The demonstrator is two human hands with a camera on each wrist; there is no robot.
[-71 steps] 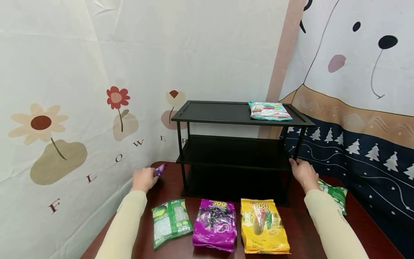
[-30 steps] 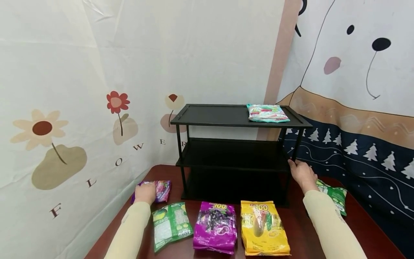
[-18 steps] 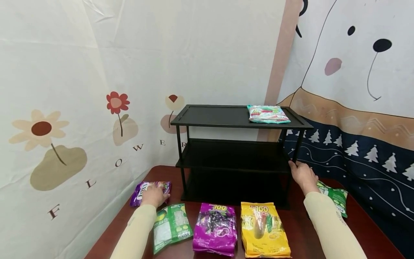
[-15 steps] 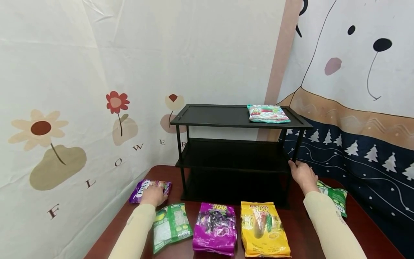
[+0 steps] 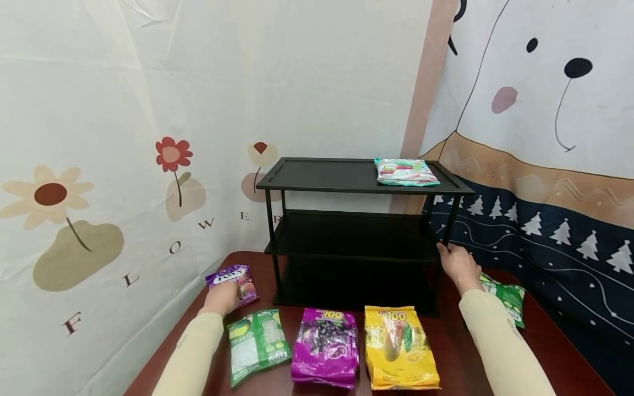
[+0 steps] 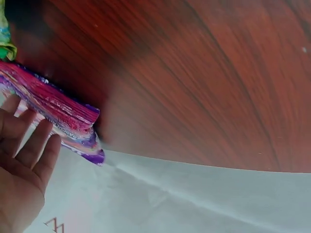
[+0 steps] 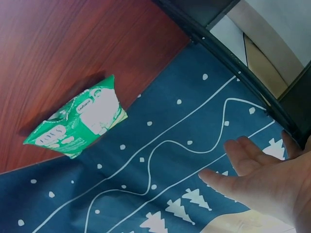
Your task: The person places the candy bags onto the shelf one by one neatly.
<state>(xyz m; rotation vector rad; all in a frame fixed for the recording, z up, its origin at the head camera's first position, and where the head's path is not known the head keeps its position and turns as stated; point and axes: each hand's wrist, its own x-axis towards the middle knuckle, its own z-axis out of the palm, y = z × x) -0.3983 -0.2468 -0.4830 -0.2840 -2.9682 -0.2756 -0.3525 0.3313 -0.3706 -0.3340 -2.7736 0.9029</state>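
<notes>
A purple candy bag (image 5: 241, 282) with white lettering lies on the table at the rack's left. My left hand (image 5: 221, 298) is at its near side. In the left wrist view the loosely straight fingers (image 6: 43, 141) of that hand reach to the bag's face, overlapping it; the thumb is hidden. My right hand (image 5: 459, 267) holds the right front post of a black three-tier shelf rack (image 5: 346, 236) at middle-shelf height. In the right wrist view the other fingers of the right hand (image 7: 272, 182) fan out beside the rack's edge.
A teal-and-white bag (image 5: 406, 172) lies on the top shelf. In front of the rack are a green bag (image 5: 257, 344), a magenta bag (image 5: 325, 347) and a yellow bag (image 5: 400, 349). Another green bag (image 5: 505, 297) lies at the right. Printed cloth (image 5: 337, 71) hangs behind the table.
The left hand brings the purple bag nearer, then shifts over it and moves slightly left. The bag has turned a little. The right hand stays at the rack's post.
</notes>
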